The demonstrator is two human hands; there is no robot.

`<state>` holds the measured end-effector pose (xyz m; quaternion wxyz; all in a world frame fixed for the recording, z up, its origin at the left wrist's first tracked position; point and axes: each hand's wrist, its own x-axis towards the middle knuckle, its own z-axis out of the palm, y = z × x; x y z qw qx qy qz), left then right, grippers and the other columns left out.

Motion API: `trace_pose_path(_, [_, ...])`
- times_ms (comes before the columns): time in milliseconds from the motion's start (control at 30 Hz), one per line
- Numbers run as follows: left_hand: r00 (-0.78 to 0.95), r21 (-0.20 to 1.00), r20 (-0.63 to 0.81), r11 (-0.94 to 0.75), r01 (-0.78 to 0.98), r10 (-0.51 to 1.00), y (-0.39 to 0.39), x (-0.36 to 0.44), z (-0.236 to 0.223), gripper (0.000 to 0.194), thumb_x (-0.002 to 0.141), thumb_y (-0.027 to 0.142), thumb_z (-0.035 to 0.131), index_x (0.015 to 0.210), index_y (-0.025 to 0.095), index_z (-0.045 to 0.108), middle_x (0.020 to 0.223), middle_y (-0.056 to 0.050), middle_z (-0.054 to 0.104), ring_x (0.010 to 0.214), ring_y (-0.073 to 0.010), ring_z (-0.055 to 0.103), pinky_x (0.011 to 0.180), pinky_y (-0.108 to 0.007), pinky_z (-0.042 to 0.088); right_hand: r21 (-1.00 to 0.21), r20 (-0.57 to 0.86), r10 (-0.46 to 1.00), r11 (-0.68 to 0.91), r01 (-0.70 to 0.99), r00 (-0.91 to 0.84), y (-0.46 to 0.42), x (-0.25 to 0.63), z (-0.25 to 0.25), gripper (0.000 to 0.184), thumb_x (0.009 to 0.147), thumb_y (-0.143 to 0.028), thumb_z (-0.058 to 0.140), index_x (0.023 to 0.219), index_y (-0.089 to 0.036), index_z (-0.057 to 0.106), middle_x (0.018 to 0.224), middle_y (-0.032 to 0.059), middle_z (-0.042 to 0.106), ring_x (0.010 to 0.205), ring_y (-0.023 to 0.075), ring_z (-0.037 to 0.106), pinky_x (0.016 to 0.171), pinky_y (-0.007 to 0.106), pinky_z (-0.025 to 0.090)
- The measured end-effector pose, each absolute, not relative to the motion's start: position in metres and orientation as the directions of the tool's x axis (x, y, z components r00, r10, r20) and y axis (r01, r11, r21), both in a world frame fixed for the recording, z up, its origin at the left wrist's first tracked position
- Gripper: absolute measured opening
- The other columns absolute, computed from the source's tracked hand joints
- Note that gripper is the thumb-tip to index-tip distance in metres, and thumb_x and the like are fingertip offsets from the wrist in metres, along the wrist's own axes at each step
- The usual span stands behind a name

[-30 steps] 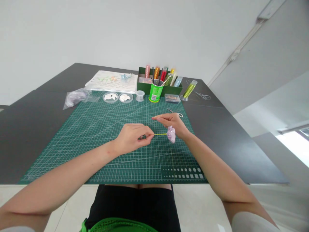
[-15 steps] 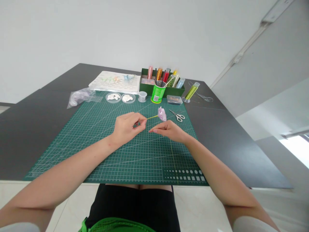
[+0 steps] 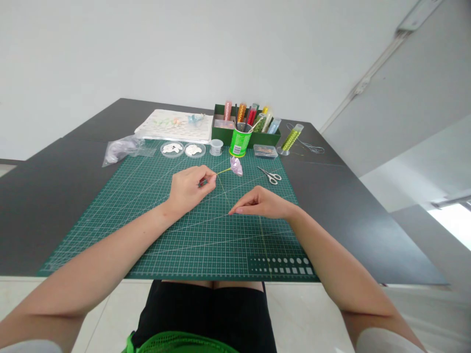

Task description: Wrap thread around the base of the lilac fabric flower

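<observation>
My left hand is closed in a pinch on the yellow stem of a small lilac flower, which it holds just above the green cutting mat. A thin wire runs from my left fingers down to my right hand. The right hand rests low over the mat with its fingertips pinched on the far end of that wire. The bloom points away from me, toward the green cup.
Small scissors lie right of the flower. Behind it stand a green box of bead tubes, two clear dishes, a thread spool, a flat clear case, a green bead tube, a plastic bag and a white tray.
My left hand has carried the flower away from me and to the left. My right hand let go of the bloom and drew back toward me, pulling the wire taut.
</observation>
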<state>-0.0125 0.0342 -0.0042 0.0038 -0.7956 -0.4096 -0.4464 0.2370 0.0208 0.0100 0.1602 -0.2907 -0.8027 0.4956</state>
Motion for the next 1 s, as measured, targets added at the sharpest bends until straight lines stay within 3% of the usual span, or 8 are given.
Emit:
trace_pose_path(300, [0.424, 0.338, 0.56, -0.663, 0.668, 0.712, 0.037, -0.012, -0.013, 0.015, 0.09, 0.021, 0.059, 0.077, 0.019, 0.066, 0.068, 0.004, 0.07, 0.061, -0.0108, 0.062, 0.058, -0.022, 0.037, -0.932, 0.081, 0.606, 0.328, 0.155, -0.791, 0.008, 0.241, 0.034, 0.029, 0.092, -0.042, 0.071, 0.1, -0.018, 0.085, 0.047, -0.0054, 0.05, 0.045, 0.0061, 0.024, 0.042, 0.024, 0.019])
trace_pose_path(433, [0.552, 0.285, 0.513, -0.736, 0.614, 0.658, 0.034, -0.01, -0.013, 0.014, 0.088, 0.019, 0.059, 0.075, 0.019, 0.064, 0.065, 0.005, 0.068, 0.058, -0.0103, 0.06, 0.057, -0.022, 0.035, -0.942, 0.157, 0.713, 0.315, 0.113, -0.684, 0.006, 0.241, 0.035, 0.03, 0.09, -0.047, 0.073, 0.096, -0.021, 0.086, 0.052, -0.0019, 0.058, 0.047, 0.0075, 0.032, 0.044, 0.025, 0.023])
trace_pose_path(633, [0.654, 0.308, 0.453, -0.795, 0.523, 0.606, 0.026, -0.006, -0.013, 0.015, 0.09, 0.019, 0.057, 0.077, 0.02, 0.065, 0.067, 0.005, 0.069, 0.06, -0.0107, 0.063, 0.058, -0.021, 0.038, -0.951, 0.245, 0.85, 0.305, 0.057, -0.465, 0.01, 0.241, 0.028, 0.031, 0.084, -0.051, 0.077, 0.095, -0.023, 0.086, 0.061, 0.0021, 0.067, 0.053, 0.0105, 0.041, 0.047, 0.026, 0.028])
trace_pose_path(900, [0.713, 0.376, 0.406, -0.815, 0.44, 0.572, 0.017, 0.001, -0.016, 0.015, 0.091, 0.017, 0.058, 0.082, 0.02, 0.069, 0.079, 0.003, 0.075, 0.069, -0.0121, 0.069, 0.065, -0.022, 0.045, -0.946, 0.277, 0.903, 0.317, 0.073, -0.328, 0.014, 0.237, 0.022, 0.032, 0.09, -0.048, 0.071, 0.103, -0.022, 0.085, 0.048, -0.0072, 0.036, 0.049, 0.0081, 0.022, 0.047, 0.026, 0.016])
trace_pose_path(1000, [0.714, 0.4, 0.406, -0.813, 0.423, 0.571, 0.016, 0.001, -0.016, 0.014, 0.091, 0.017, 0.06, 0.082, 0.02, 0.07, 0.079, 0.003, 0.075, 0.07, -0.0122, 0.069, 0.066, -0.021, 0.046, -0.945, 0.29, 0.908, 0.322, 0.063, -0.301, 0.016, 0.235, 0.02, 0.034, 0.091, -0.046, 0.069, 0.108, -0.02, 0.083, 0.049, -0.0085, 0.031, 0.049, 0.0078, 0.021, 0.047, 0.026, 0.014])
